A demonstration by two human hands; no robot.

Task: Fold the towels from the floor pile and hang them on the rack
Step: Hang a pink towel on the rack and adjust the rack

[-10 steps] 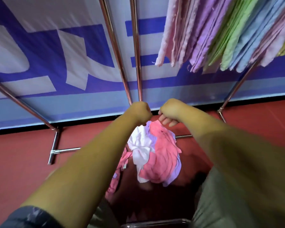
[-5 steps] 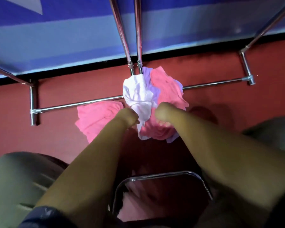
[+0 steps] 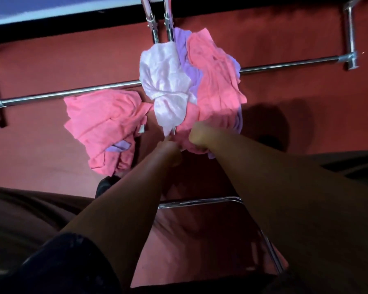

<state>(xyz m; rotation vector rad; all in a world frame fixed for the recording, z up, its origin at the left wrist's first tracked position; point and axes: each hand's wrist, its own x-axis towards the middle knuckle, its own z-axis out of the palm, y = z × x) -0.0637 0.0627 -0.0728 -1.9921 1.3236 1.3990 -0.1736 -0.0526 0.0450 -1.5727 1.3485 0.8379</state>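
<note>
l hand [image 3: 168, 149] pinches tip of crumpled white towel [image 3: 166, 77], r hand [image 3: 200, 137] fisted in wrinkly pink towel [image 3: 217, 81], by tubular chrome rack bar [image 3: 72, 92].

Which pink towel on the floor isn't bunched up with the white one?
The pink towel on the left, spread by the rack's floor bar; the other pink towel is bunched against the white towel and purple towel.

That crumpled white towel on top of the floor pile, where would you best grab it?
Take the crumpled white cloth towel by its narrow tail, which points toward the person, coming from the near side. It lies on top of the pink towels, so that end should lift free.
</note>
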